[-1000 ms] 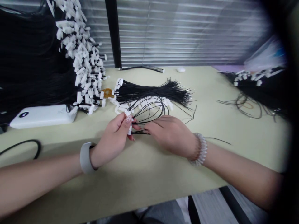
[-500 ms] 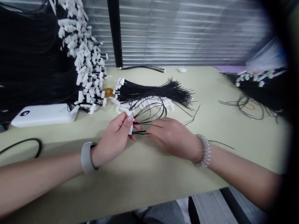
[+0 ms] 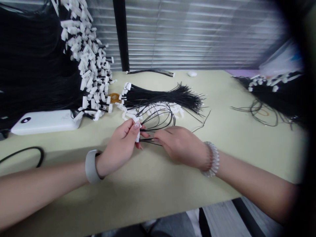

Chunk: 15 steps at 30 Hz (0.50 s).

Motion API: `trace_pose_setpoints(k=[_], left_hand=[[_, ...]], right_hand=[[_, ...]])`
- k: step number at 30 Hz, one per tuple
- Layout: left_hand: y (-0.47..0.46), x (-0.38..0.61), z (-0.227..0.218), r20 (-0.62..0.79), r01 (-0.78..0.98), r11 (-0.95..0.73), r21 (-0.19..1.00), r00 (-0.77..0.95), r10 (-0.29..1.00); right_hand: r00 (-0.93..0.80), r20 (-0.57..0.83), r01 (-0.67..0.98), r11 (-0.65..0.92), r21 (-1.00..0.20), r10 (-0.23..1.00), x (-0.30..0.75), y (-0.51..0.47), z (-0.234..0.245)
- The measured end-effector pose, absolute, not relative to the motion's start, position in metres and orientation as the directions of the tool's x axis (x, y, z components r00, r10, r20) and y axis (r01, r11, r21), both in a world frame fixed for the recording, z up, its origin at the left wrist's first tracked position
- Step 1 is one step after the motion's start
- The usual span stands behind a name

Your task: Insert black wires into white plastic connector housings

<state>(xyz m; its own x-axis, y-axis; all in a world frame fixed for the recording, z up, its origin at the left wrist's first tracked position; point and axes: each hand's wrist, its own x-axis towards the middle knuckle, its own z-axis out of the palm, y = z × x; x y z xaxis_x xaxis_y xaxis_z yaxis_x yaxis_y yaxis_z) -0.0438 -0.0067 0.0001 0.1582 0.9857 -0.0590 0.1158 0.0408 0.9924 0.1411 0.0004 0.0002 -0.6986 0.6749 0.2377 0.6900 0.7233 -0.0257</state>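
The left hand (image 3: 119,141) clamps one white connector (image 3: 137,136); the right hand (image 3: 182,144) pinches several black wires (image 3: 146,140), too bunched to count.

White narrow plastic connector (image 3: 137,137): pinched in the left grip (image 3: 123,140)
Thin black wires (image 3: 147,140): some looped, others straight into the right grip (image 3: 181,144)

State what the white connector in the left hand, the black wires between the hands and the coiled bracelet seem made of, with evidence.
White connector: probably moulded plastic, fairly matt; opaque, even white, straight-edged.
Black wires: likely plastic- or rubber-sheathed, smooth; uniformly dark, curving without kinks. Their inside is hidden.
Coiled bracelet: perhaps clear plastic, glossy; translucent ridges catch light.
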Motion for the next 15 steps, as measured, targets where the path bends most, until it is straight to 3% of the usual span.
trace_pose_setpoints(k=[4, 7, 10, 13, 15], left_hand=[[-0.007, -0.044, 0.0, -0.059, 0.119, 0.041, 0.992, 0.153, 0.986], [-0.008, -0.044, 0.002, -0.065, 0.122, 0.046, 0.991, 0.155, 0.986], [-0.008, -0.044, 0.003, -0.078, 0.131, 0.056, 0.99, 0.163, 0.984], [-0.009, -0.043, 0.004, -0.076, 0.129, 0.056, 0.99, 0.153, 0.985], [-0.009, -0.043, 0.004, -0.076, 0.129, 0.056, 0.99, 0.155, 0.985]], right_hand=[[-0.746, 0.185, 0.659, 0.749, 0.068, 0.64, 0.146, 0.004, 0.015], [-0.668, 0.16, 0.742, 0.667, 0.072, 0.726, 0.161, 0.012, 0.034], [-0.473, 0.333, 0.866, 0.5, 0.003, 0.816, 0.185, 0.024, 0.049], [-0.271, 0.592, 0.927, 0.372, -0.052, 0.759, 0.212, 0.036, 0.055], [-0.26, 0.645, 0.939, 0.344, -0.005, 0.719, 0.226, 0.042, 0.054]])
